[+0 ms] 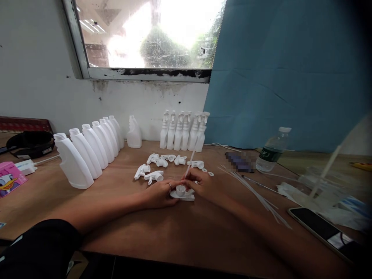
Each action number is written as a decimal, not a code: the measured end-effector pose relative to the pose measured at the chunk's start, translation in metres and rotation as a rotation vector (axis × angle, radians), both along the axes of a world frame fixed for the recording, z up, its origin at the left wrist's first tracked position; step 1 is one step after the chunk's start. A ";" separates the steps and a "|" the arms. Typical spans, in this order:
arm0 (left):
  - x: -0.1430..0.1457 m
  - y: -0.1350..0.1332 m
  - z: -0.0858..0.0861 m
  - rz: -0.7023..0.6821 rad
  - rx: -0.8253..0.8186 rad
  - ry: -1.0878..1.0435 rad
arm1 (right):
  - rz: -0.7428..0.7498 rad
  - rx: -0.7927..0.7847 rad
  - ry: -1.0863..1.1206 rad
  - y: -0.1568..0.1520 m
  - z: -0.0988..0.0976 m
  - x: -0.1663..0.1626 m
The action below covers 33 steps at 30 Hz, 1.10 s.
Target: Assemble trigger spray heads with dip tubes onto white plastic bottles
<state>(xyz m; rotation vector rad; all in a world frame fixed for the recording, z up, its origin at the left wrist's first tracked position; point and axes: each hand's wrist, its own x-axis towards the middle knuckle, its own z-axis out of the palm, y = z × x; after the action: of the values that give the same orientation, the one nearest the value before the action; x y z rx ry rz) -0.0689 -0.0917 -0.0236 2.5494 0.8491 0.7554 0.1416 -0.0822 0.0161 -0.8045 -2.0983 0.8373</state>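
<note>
My left hand (160, 192) and my right hand (203, 185) meet at the middle of the wooden table. Between them lies a white trigger sprayer head (182, 192), cap opening up, steadied by my left fingers. My right fingers pinch a thin white dip tube (190, 159) that slants up and away from the sprayer head. Several loose sprayer heads (158, 167) lie just beyond my hands. A row of empty white bottles (87, 151) stands at the left. Several bottles with sprayers fitted (184, 131) stand against the wall.
A bundle of thin tubes (255, 192) lies to the right, with a water bottle (271, 150) behind it. A phone (319, 228) and clear plastic bags (322, 182) sit at the right edge. A pink box (10, 179) and a black object (30, 144) are far left.
</note>
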 end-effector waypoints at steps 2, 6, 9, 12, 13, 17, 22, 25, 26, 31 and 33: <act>0.000 0.000 -0.001 -0.009 -0.003 -0.011 | -0.013 0.114 -0.080 -0.005 0.006 -0.002; 0.000 0.000 -0.001 -0.010 -0.003 -0.020 | -0.038 0.265 -0.153 -0.013 0.015 -0.004; 0.000 0.001 -0.002 -0.012 -0.001 -0.017 | -0.033 0.232 -0.140 -0.011 0.013 -0.006; -0.001 0.002 -0.003 -0.010 -0.003 0.002 | -0.021 0.141 -0.065 -0.005 0.007 -0.007; -0.001 0.002 -0.003 -0.008 -0.004 0.008 | -0.015 0.109 -0.041 -0.004 0.005 -0.007; -0.001 0.001 -0.001 -0.011 -0.003 0.013 | -0.002 0.118 -0.048 -0.004 0.005 -0.005; -0.001 0.002 -0.002 -0.023 -0.012 0.014 | -0.010 0.243 -0.144 -0.009 0.009 -0.003; -0.001 0.003 -0.003 -0.024 -0.009 0.013 | -0.027 0.246 -0.130 -0.009 0.008 -0.004; -0.001 0.003 -0.004 -0.022 -0.006 0.013 | -0.034 0.255 -0.122 -0.008 0.007 -0.005; -0.001 0.002 -0.003 -0.016 -0.002 -0.018 | -0.028 0.293 -0.123 -0.006 0.001 -0.008; -0.001 0.001 -0.002 -0.023 -0.010 -0.028 | -0.031 0.265 -0.119 -0.004 -0.003 -0.009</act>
<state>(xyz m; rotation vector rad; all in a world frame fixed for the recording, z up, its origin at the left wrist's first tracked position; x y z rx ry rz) -0.0695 -0.0906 -0.0256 2.5297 0.8117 0.7758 0.1328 -0.0860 0.0134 -0.7567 -2.2353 0.4900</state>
